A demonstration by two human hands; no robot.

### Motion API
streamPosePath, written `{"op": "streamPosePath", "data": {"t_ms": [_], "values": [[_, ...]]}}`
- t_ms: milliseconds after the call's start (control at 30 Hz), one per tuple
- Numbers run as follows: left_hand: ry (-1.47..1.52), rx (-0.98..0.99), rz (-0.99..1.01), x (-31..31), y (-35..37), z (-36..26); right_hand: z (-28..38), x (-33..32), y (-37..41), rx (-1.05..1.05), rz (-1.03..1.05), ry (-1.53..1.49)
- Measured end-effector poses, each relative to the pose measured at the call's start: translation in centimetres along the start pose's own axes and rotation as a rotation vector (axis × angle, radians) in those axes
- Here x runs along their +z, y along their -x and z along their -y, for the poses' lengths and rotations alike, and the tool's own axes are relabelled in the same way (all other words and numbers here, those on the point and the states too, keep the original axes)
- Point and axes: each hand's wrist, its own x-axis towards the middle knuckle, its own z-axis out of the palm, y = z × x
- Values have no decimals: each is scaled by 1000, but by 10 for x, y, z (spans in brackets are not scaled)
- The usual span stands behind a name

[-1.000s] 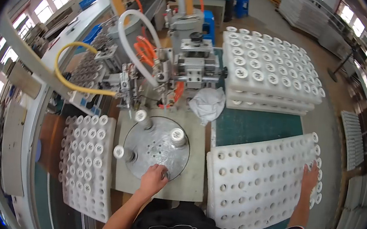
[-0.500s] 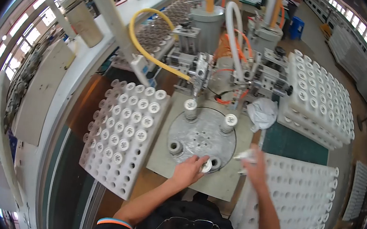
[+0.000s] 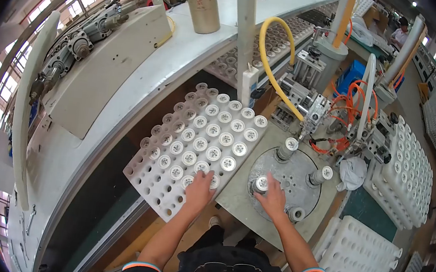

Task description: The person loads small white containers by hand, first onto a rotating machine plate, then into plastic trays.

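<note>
Now right hand (image 3: 273,198) seemingly pinching upright tube (image 3: 261,183), left hand (image 3: 199,187) on tray (image 3: 164,206), grip unclear.

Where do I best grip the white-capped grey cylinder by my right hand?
I'd pinch the white-capped grey cylinder around its top, coming down from above: it stands upright on the round metal turntable, cap up, by your right hand.
</note>
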Motion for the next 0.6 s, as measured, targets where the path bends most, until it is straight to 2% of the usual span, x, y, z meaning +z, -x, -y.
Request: {"op": "streamPosePath", "data": {"t_ms": [67, 133, 167, 233, 300, 367, 433, 500, 567, 600], "values": [[-52, 44, 34, -1, -7, -8, 2, -10, 15, 89, -41, -91], [-112, 110, 114, -10, -9, -13, -7, -18, 42, 408, -59, -416], [-104, 133, 127, -7, -9, -8, -14, -21, 54, 430, -73, -404], [-195, 346, -41, 9, 0, 11, -26, -32, 87, 453, -236, -396], [-145, 385, 21, 25, 9, 26, -30, -43, 106, 525, -306, -359], [-67, 390, -13, 11, 10, 24, -32, -46, 106, 572, -388, -342], [-67, 419, 3, 1, 13, 16, -31, -43, 93, 385, -359, -119], [-49, 363, 10, -7, 25, 12, -17, -33, 63, 218, -313, -7], [-13, 354, 5, -15, 40, 6, 0, -20, 24, -25, -350, 6], [50, 325, -12, -18, 46, 4, 6, -13, 5, -60, -239, 32]]}}
